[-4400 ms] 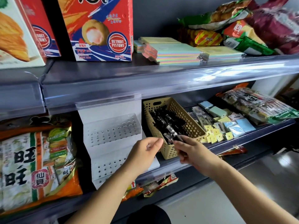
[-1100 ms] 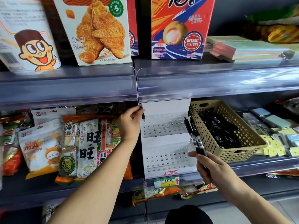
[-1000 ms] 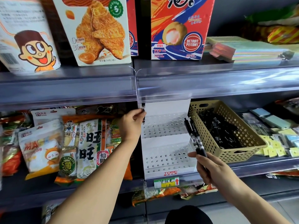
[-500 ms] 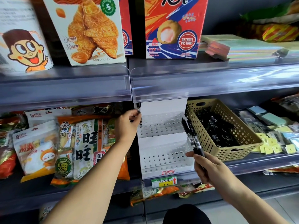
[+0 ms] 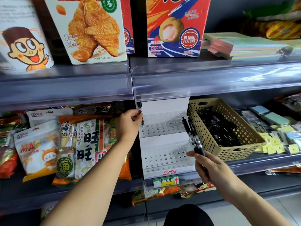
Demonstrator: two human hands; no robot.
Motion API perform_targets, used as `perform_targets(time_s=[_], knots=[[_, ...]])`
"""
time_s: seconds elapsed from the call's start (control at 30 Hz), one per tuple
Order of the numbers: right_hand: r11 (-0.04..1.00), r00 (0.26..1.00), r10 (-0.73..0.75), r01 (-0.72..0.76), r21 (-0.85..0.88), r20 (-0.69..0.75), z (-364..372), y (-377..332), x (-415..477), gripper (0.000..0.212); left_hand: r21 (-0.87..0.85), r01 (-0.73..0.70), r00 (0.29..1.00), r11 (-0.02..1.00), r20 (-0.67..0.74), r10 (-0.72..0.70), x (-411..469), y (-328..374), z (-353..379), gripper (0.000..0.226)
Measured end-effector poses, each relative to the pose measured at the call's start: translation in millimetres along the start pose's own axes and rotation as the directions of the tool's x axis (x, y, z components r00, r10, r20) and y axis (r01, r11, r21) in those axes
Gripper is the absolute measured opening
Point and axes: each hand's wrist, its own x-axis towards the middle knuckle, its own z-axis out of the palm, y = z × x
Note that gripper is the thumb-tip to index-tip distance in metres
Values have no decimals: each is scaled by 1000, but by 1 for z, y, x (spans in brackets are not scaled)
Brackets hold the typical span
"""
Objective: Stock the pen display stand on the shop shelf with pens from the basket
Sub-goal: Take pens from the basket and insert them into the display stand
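A white stepped pen display stand (image 5: pixel 164 144) with rows of holes sits on the middle shelf under the upper shelf's lip. My left hand (image 5: pixel 128 124) pinches a black pen (image 5: pixel 139 110) upright at the stand's top left corner. My right hand (image 5: pixel 210 167) grips two black pens (image 5: pixel 192 136) that point up in front of the stand's right side. To the right, a beige perforated basket (image 5: pixel 244 144) holds several black pens (image 5: pixel 218 128).
Snack bags (image 5: pixel 81 144) crowd the shelf left of the stand. Sticky notes and small packets (image 5: pixel 276 136) lie right of the basket. Snack boxes (image 5: pixel 91 30) and paper pads (image 5: pixel 244 46) stand on the upper shelf, whose clear lip (image 5: pixel 195 82) overhangs the stand.
My left hand has carried one pen from near the basket to the stand's top left corner and lowered it slightly there. My right hand lifted two pens out of the basket and holds them still.
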Motion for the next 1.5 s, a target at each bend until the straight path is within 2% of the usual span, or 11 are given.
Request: perform_targets(time_s=[0.6,0.77,1.07,1.2,1.3,1.4,1.5], knots=[[1000,1000,-3,3,4,-1,-3,-1,-1,23,116,75,996,990,29,-79,4,14,-2,20],[1000,1000,-4,4,6,4,-3,-1,0,24,74,143,989,987,25,-145,4,9,-1,21],[1000,1000,-13,12,29,27,-1,-4,3,23,112,125,987,986,85,-135,6,12,-5,21],[999,1000,-21,21,30,15,-1,-3,4,23,184,111,982,977,129,-136,7,11,-8,24],[997,995,-73,74,22,-70,-3,-7,8,21,134,147,975,980,145,-166,0,5,-12,43],[989,962,-129,142,38,-239,-8,-17,22,18,-42,278,943,960,199,-265,-19,-4,-10,56],[985,918,-171,168,-37,-358,-18,-20,45,16,-166,404,895,899,276,-351,-46,1,-8,52]])
